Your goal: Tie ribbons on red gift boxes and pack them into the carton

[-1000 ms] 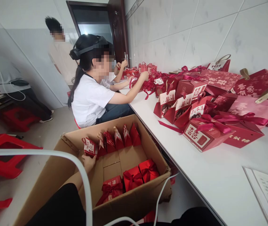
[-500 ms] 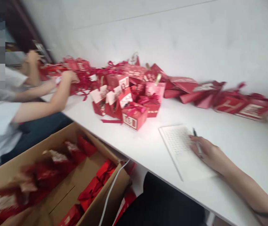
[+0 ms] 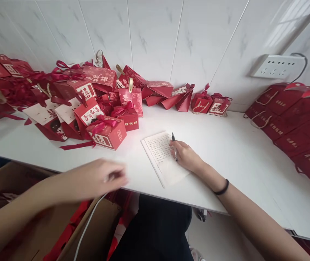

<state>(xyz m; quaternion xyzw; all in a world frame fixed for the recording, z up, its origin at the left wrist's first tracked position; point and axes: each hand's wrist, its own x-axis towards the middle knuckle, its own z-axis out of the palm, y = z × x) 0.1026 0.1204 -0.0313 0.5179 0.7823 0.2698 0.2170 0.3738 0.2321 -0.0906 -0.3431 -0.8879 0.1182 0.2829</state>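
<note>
Pen (image 3: 175, 153) is pinched by right hand (image 3: 187, 156), open notebook (image 3: 160, 154) is partly covered beneath it, red box (image 3: 113, 135) is seen beyond left hand (image 3: 102, 178), blurred, grip can't be told.

Notebook (image 3: 174, 174): I see plain paper, matt and smooth, the page inked with handwriting.
Pen (image 3: 175, 151): plastic as far as I can judge, the barrel smooth and clear-looking.
Tabletop (image 3: 231, 141): smooth, like laminate, with a soft sheen from where I watch.
Front gift box (image 3: 119, 135): printed card, smooth, only faintly shiny.
Ribbon bow (image 3: 103, 123): satin-like cloth, glossy along its folds.
Carry bags (image 3: 291, 125): stiff paper, low sheen, with cord handles.
Wall tiles (image 3: 155, 36): glazed and glossy; I catch bright reflections on them.
Power strip (image 3: 277, 67): smooth plastic.
Carton (image 3: 97, 224): matt brown cardboard.
Trousers (image 3: 157, 232): matt cloth.
</note>
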